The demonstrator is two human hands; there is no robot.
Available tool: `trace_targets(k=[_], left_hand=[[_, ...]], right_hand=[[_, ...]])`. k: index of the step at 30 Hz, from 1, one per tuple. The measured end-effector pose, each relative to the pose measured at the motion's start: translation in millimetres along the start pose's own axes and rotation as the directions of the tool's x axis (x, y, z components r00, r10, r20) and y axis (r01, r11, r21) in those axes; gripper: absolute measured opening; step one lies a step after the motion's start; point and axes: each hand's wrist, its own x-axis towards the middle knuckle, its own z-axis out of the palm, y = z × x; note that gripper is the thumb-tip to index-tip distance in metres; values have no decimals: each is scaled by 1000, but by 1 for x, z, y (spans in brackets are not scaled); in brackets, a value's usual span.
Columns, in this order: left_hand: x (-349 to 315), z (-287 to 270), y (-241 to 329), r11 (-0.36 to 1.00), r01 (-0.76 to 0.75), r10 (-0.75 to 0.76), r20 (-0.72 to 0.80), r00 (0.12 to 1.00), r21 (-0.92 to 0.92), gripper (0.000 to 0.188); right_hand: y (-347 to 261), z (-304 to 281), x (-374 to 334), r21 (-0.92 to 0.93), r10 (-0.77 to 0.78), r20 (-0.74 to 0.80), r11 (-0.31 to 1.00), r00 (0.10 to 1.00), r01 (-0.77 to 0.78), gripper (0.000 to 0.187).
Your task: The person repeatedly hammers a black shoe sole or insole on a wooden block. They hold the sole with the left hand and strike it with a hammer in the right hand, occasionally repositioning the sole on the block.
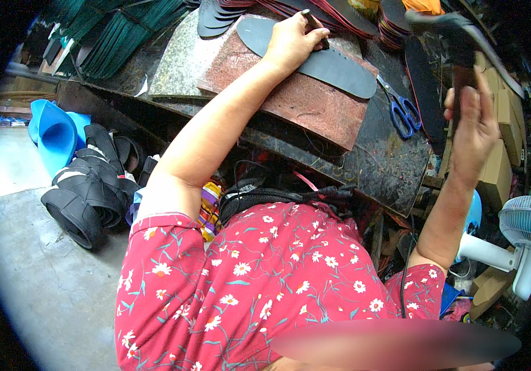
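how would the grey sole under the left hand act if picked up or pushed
The grey sole looks thin and flat, so it would probably bend rather than stay rigid. Its slim edge suggests it is light. Lying flat on the reddish slab, it seems likelier to slide than roll.

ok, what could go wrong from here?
1. The blurred hammer-like tool in the raised right hand could miss the slim dark tool and hit the left hand gripping it.
2. No clamp shows on the grey sole, so it might shift on the red stone slab.
3. The scissors beside the slab could get knocked.
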Motion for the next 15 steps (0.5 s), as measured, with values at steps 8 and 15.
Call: trace_targets(k=[8, 15], left_hand=[[2, 1, 2, 990, 33, -33, 4, 999, -139, 16], [-9, 8, 22, 737, -493, 474, 167, 865, 462, 24]], right_hand=[[-12, 8, -6, 24, -57, -44, 998, 997, 58, 40], [16, 29, -11, 170, -24, 37, 985, 999, 17, 41]])
